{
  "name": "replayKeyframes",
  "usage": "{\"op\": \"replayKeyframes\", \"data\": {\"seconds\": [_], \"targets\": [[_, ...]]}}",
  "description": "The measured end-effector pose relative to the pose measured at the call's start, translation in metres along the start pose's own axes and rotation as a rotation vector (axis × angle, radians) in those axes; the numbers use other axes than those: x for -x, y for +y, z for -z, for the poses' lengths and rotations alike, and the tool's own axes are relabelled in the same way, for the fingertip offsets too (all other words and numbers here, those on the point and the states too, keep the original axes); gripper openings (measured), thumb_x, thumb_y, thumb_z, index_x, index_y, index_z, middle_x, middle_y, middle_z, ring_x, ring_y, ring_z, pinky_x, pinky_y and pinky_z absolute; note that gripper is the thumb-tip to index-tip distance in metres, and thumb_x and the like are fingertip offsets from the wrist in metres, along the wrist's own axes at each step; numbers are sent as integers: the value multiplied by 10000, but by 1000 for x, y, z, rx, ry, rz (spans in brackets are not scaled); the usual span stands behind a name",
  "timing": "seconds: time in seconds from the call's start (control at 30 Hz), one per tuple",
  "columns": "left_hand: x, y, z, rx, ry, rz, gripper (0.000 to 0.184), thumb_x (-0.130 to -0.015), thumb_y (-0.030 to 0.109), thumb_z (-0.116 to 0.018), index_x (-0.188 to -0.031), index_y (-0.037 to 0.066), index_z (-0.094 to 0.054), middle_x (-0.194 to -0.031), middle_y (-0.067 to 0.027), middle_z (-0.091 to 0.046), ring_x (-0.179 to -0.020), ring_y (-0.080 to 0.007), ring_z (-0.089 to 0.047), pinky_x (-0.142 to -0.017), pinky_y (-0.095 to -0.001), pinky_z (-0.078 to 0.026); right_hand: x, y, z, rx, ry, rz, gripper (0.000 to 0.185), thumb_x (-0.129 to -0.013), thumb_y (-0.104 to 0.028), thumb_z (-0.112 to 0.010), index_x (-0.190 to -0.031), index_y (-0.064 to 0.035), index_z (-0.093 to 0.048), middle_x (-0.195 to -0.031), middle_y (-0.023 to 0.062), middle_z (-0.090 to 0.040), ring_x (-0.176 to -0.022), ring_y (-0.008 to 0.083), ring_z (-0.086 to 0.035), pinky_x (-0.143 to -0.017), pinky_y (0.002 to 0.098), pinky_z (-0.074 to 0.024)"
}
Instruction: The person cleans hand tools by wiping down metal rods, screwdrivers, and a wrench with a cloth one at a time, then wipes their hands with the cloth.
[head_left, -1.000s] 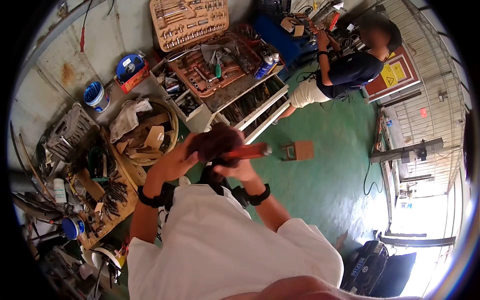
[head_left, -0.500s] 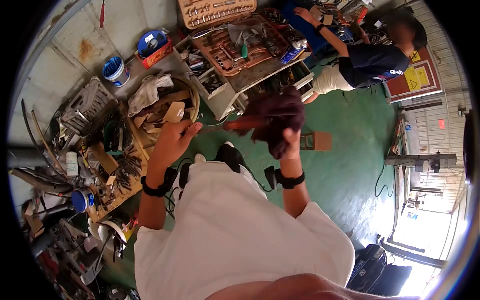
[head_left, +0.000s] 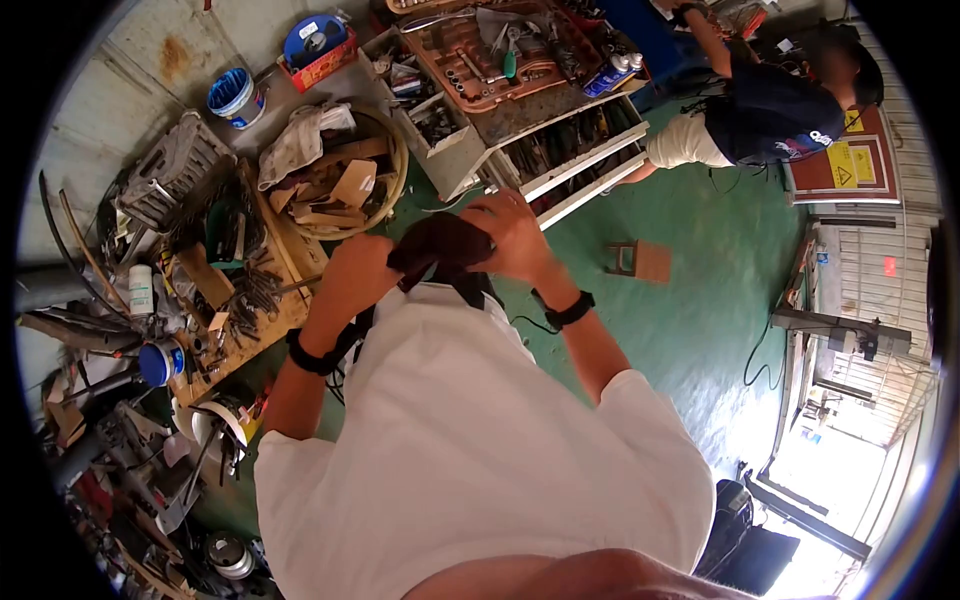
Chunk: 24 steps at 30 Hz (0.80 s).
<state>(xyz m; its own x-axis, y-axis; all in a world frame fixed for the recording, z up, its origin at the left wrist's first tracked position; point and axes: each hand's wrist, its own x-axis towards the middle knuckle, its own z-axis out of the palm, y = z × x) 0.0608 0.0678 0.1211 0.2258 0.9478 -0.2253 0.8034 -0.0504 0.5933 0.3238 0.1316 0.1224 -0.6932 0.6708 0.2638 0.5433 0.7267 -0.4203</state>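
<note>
A dark maroon rag is bunched between my two hands, low in front of my white shirt. My left hand is closed at the rag's left end, around a thin rod-like tool whose shaft sticks out to the left. The rag hides the tool's other end. From the right, my right hand grips the rag with its fingers wrapped over it.
On the left stands a wooden bench with scattered tools. Ahead are a round bin of cardboard scraps and a tool cabinet with open drawers. A small stool stands on the green floor. Another person works at the upper right.
My right hand has moved left and toward my body with the rag, meeting my left hand. The tool's reddish part, visible before, is now covered. My view has shifted slightly.
</note>
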Motion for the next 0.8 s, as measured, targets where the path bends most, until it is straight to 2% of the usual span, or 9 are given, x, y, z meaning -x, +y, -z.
{"op": "replayKeyframes", "data": {"seconds": [0.13, 0.23, 0.3, 0.43, 0.53, 0.6, 0.67, 0.73, 0.8], "targets": [[4, 6, 10, 44, -49, -16, 319, -786, 314, -729, -796, -4, -696, -751, -225, -642, -781, -427, -636, -701, -490, -509, 0, -1, 8, -89, -10, 97, 620, -523, -272, -884, -1074, -96, -663, -1245, 83, -632, -1124, 315, -599, -1058, 482, -407], [3, 8, 17, 10, -114, -70, 409, -810, 400, -731, -758, -2, -686, -720, -217, -631, -748, -420, -632, -671, -482, -500, 8, 8, 14, -345, -133, 9, 644, -511, -250, -889, -1084, -68, -659, -1236, 95, -635, -1137, 336, -594, -1029, 458, -432], [5, 10, 24, 134, -207, -140, 498, -843, 479, -707, -720, -1, -658, -662, -214, -596, -687, -420, -609, -630, -469, -484, 13, 12, 29, -361, -172, 8, 645, -512, -235, -890, -1088, -60, -659, -1228, 102, -638, -1136, 341, -593, -1006, 449, -447], [12, -11, 18, 102, -77, -176, 543, -879, 506, -668, -679, 3, -625, -624, -204, -567, -631, -414, -569, -593, -455, -465, 35, 34, 46, -367, -272, -92, 585, -507, -168, -904, -1031, -43, -673, -1200, 123, -656, -1106, 345, -613, -980, 442, -476], [12, -16, 27, 33, -121, -91, 545, -895, 510, -642, -661, 18, -621, -632, -181, -582, -621, -405, -565, -590, -456, -461, 43, 34, 42, -280, -207, -134, 567, -528, -178, -901, -1030, -43, -676, -1171, 130, -663, -1092, 342, -615, -989, 434, -466], [14, -16, 21, -61, 9, -223, 542, -890, 496, -646, -650, 11, -615, -598, -195, -551, -605, -396, -576, -558, -447, -437, 33, 18, 39, -274, -217, -98, 546, -548, -204, -895, -1017, -30, -677, -1172, 128, -663, -1088, 342, -615, -996, 433, -461], [11, -12, 7, -103, 3, -257, 515, -888, 492, -646, -655, 33, -634, -631, -176, -587, -620, -393, -591, -577, -455, -457, 20, 1, 27, -267, -215, -68, 528, -569, -230, -888, -1004, -17, -678, -1172, 127, -663, -1085, 343, -615, -1004, 432, -457], [6, -2, -8, -147, 7, -297, 488, -885, 488, -645, -659, 55, -653, -664, -157, -623, -636, -389, -606, -595, -463, -477, 8, -10, 15, -168, -416, -88, 497, -609, -288, -869, -975, -6, -685, -1150, 121, -667, -1061, 349, -613, -989, 429, -461], [4, 8, -16, -218, -56, -340, 468, -886, 471, -640, -669, 57, -663, -652, -163, -618, -644, -382, -620, -596, -467, -485, 8, -19, -2, -235, -333, -2, 491, -619, -303, -865, -967, -6, -688, -1123, 122, -671, -1052, 349, -611, -977, 424, -462]]}}
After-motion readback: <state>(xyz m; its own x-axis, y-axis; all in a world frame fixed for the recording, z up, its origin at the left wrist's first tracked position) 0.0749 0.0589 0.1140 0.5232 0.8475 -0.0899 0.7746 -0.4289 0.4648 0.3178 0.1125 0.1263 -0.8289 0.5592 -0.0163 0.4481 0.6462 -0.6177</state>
